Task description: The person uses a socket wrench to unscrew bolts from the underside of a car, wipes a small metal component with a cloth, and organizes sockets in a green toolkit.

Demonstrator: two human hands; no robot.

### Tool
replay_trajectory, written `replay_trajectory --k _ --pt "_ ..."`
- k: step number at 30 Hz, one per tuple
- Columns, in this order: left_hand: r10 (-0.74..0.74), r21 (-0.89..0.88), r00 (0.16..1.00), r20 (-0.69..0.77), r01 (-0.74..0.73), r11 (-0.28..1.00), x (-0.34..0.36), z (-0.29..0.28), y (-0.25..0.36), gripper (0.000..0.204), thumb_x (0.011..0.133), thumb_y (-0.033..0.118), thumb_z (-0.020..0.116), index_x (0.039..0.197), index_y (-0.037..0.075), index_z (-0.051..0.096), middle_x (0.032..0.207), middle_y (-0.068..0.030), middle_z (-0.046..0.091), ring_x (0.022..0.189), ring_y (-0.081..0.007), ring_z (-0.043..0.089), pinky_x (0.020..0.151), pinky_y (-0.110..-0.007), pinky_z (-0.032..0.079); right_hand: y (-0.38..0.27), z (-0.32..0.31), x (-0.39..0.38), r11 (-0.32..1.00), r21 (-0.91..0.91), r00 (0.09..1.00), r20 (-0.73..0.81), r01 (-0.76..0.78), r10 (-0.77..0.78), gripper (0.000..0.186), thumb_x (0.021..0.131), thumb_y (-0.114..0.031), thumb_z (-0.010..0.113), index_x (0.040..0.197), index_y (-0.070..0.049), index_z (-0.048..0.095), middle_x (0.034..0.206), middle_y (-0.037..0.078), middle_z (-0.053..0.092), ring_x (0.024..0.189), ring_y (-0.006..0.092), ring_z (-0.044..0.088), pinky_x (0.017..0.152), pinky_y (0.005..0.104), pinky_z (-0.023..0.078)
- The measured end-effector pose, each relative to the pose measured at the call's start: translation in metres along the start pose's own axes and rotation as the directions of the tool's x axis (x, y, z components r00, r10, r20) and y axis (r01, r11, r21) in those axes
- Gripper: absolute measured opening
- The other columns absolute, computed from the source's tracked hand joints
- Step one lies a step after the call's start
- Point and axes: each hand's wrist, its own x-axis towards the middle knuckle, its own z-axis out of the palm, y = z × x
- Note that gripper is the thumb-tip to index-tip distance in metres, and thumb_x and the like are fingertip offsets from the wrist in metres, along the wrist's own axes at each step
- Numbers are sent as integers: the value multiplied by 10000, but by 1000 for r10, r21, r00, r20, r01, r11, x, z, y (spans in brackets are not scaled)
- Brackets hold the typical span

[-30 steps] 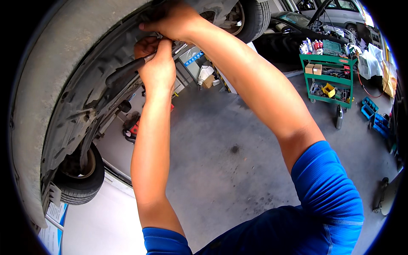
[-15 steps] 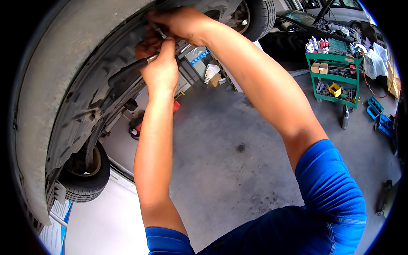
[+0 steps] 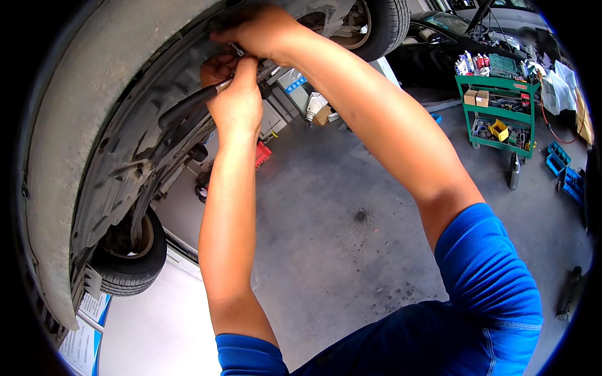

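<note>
Overhead is the dark underside (image 3: 179,81) of a raised car, with its pale bumper (image 3: 63,150) along the left. My left hand (image 3: 238,94) is closed around a black-handled hand tool (image 3: 188,108); its handle points down to the left, and the fist hides its head. A short metal shaft (image 3: 237,49) shows just above my left thumb, between the two hands. My right hand (image 3: 266,34) is up against the underside with curled fingers, beside that shaft. Shadow hides its fingertips, so what they grip cannot be made out.
Two wheels hang from the car, one tyre (image 3: 132,269) at lower left and another tyre (image 3: 390,28) at the top. A green tool trolley (image 3: 498,116) stands at right, near a blue toolbox (image 3: 557,160) and a dark bottle (image 3: 515,170). Behind is a black car (image 3: 426,53).
My right hand has shifted slightly up and to the left. The left hand and its tool stay almost in place. The background has moved a little to the right in view.
</note>
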Motion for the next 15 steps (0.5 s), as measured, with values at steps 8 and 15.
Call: replay_trajectory --k 8,15 --pt "86 57 996 11 -86 995 7 -12 -2 214 787 36 643 920 25 476 833 -39 544 723 -76 490 626 -207 389 -21 -5 -11 997 -71 997 58 -40 44 328 797 -290 678 954 -3 655 846 72 665 771 166 616 697 281 490" --pt "117 34 993 -5 -116 993 5 1 -8 174 792 67 656 878 68 504 704 7 536 526 -44 422 472 -195 319 0 -2 -3 864 416 958 90 -283 271 392 758 -348 693 1022 -61 659 842 88 672 748 184 628 704 302 489"
